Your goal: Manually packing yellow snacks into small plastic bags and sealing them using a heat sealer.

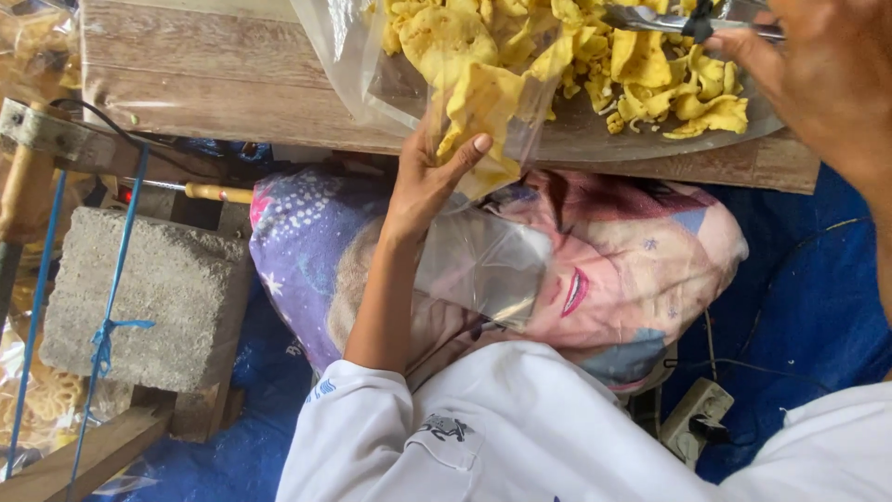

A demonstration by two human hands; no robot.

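My left hand [432, 177] fingers pinch one bag [483, 251] of chips [483, 98]; right hand [818, 70], at 1 o'clock, pinches one scoop [650, 19] over the counter [214, 74]; one block [139, 297] at 9

Yellow fried crackers [641, 65] are crowding the shallow grey metal tray [595, 139], leaving bare metal only along its near rim. A clear plastic bag [483, 112] is hanging over the edge of the weathered wooden table [214, 84], blocking the gap below. The left hand [432, 177] is filling the space beside it, while the right hand [827, 74] is closing off the tray's right end. A printed cushion [641, 270] is taking up the lap, and a grey concrete block [139, 297] is walling the left.
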